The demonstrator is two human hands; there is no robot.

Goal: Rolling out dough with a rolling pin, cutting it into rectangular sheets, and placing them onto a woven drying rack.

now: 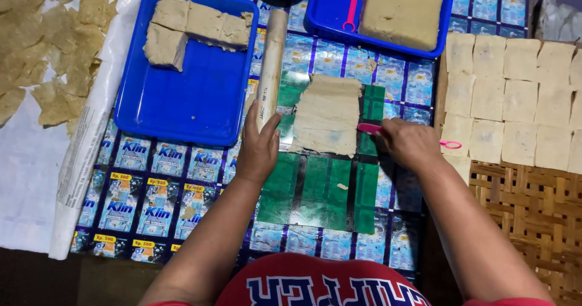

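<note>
A flattened sheet of beige dough (328,115) lies on a green plastic mat (321,191). My left hand (259,148) rests at the near end of a pale wooden rolling pin (270,63) that lies lengthwise left of the dough; fingers touch the pin. My right hand (410,142) grips a pink plastic knife (370,128) whose tip reaches the dough's right edge and whose handle end sticks out to the right.
A blue tray (194,100) with dough blocks sits at the left. A second blue tray (330,15) at the back holds a big dough slab and a pink tool. Cut square sheets (515,100) lie on a woven mat (527,215) at right; dried pieces (48,45) are at far left.
</note>
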